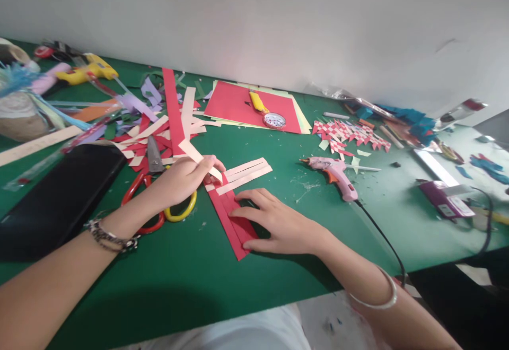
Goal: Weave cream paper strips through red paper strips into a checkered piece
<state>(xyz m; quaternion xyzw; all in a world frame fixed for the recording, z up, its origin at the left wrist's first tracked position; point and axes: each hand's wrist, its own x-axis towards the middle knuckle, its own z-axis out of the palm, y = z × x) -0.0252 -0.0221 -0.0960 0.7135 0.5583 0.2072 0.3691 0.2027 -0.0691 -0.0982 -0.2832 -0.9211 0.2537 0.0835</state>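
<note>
My left hand [193,177] is closed, pinching a cream paper strip [193,152] between thumb and fingers. Its lower end meets a small weave of red paper strips [228,217] and cream cross strips [250,172], which stick out to the right. Across the red strips, my right hand [274,217] has its fingers spread, tips resting on the paper. Scissors with red and yellow handles [181,212] lie partly under my left wrist. Part of the weave is hidden by my left fingers.
A pink glue gun [338,175] with a black cord lies right. Behind are red sheets [230,101] with a yellow cutter [258,102] and a round tin [274,121]. Paper scraps [159,132] and a black case [63,196] are left; checkered woven pieces [350,132] are back right.
</note>
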